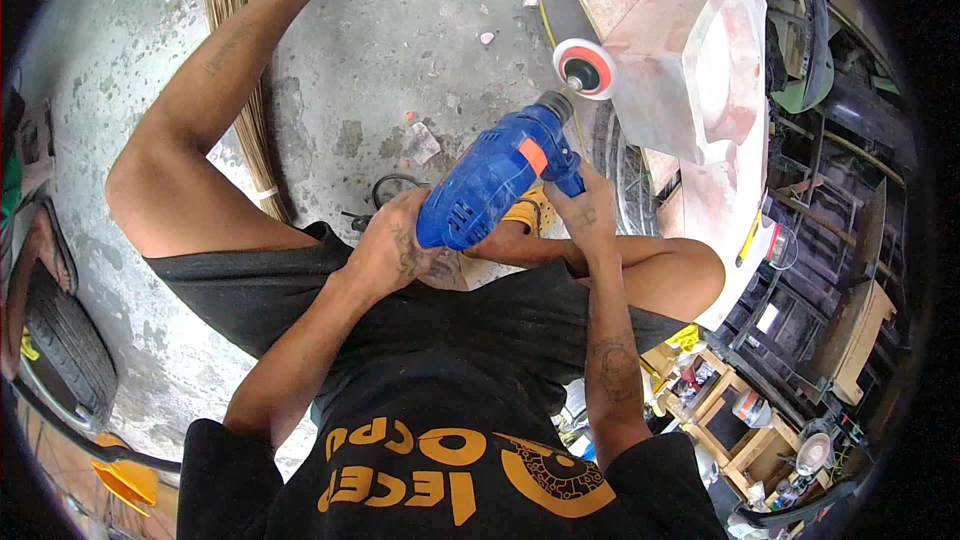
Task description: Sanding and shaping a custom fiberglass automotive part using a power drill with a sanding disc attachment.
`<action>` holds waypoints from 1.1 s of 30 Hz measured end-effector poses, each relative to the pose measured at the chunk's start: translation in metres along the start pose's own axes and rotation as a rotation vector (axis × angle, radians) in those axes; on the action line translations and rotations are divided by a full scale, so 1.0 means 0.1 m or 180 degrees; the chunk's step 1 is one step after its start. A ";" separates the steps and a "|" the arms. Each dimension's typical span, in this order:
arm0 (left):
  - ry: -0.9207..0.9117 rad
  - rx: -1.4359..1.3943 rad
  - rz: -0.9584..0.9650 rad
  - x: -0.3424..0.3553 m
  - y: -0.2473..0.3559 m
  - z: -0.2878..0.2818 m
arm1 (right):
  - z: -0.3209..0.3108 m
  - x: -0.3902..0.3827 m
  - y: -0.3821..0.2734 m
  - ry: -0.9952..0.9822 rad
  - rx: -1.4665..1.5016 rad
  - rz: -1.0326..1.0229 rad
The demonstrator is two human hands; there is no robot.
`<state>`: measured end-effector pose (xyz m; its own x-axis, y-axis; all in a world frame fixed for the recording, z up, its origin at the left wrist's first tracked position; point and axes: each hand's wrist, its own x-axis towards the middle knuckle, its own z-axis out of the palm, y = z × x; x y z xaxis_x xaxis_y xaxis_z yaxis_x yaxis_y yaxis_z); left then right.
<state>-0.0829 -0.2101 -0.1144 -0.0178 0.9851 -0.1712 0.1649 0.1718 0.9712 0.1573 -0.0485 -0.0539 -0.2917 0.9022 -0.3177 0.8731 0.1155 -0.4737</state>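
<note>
A blue power drill (pixel 490 180) with an orange patch is held across my lap, pointing away and to the right. My left hand (pixel 398 245) is closed at its rear end; the drill's body hides most of the fingers. My right hand (pixel 588 212) is wrapped round the blue side handle (pixel 566 176) near the front. On the chuck sits a round pad (pixel 585 70) with a white rim and an orange-red ring. The pad's edge lies beside a large whitish, pink-smeared moulded panel (pixel 690 70); whether they touch I cannot tell.
A straw broom (pixel 255 130) lies on the stained concrete floor (pixel 340 70) by my left leg. A dark cord (pixel 395 183) loops near my left hand. Tyres stand at left and beyond the drill. To the right are a cluttered rack and a wooden crate (pixel 735 410).
</note>
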 end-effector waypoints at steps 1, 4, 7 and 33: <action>-0.0011 0.0041 -0.0084 0.01 0.00 -0.01 | 0.00 0.04 -0.02 -0.0057 0.0006 -0.0011; 0.0054 0.0030 -0.0121 0.02 0.03 -0.02 | -0.02 0.04 -0.05 -0.0123 0.0020 0.0016; -0.0067 -0.0046 -0.0157 -0.01 0.06 -0.03 | -0.01 -0.05 0.01 -0.0069 0.0084 -0.0001; 0.0007 0.0102 -0.0346 0.00 0.05 -0.11 | 0.02 0.18 -0.15 -0.0227 0.0044 -0.0187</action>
<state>-0.0928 -0.2088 -0.1083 -0.0393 0.9607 -0.2748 0.1935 0.2771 0.9412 0.1383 -0.0348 -0.0537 -0.3698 0.8621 -0.3463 0.8482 0.1612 -0.5045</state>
